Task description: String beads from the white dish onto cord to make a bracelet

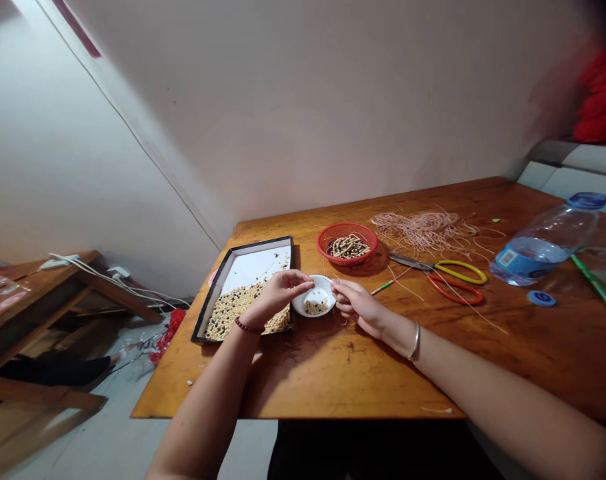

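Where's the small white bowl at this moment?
In the head view, the small white bowl sits near the middle, between the left hand and right hand, just right of the black-edged bead tray.

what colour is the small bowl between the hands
White; the bowl shows best in the head view.

Left hand (285, 288) arched, thumb (303, 288) extended; right hand (357, 303) curled into a pinch — both forearms (487, 380) slanting inward.
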Available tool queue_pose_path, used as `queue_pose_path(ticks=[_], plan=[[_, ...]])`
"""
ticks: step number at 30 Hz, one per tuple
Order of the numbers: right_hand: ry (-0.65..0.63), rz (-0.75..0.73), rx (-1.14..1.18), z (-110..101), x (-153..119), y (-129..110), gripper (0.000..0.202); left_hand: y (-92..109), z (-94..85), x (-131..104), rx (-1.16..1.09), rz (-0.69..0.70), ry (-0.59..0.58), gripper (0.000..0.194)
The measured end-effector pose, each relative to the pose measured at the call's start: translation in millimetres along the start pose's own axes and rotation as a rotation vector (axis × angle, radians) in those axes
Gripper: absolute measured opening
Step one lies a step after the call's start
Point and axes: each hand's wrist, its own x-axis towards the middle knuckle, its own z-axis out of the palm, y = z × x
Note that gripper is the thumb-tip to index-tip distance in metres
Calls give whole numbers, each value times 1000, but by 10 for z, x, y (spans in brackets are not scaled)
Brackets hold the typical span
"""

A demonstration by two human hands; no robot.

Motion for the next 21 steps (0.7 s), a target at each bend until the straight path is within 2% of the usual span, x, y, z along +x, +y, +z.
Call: queue_pose_path(ticks=[7,14,21], plan=[[25,-135,-221,39,26,58,38,-11,49,-1,-52,-11,-22,35],[139,-393,-498,-4,62,123,36,8,65,-9,-6,32,-63,33],[212,-459,-587,-22,65,120,33,27,66,-20,23,32,-58,33]])
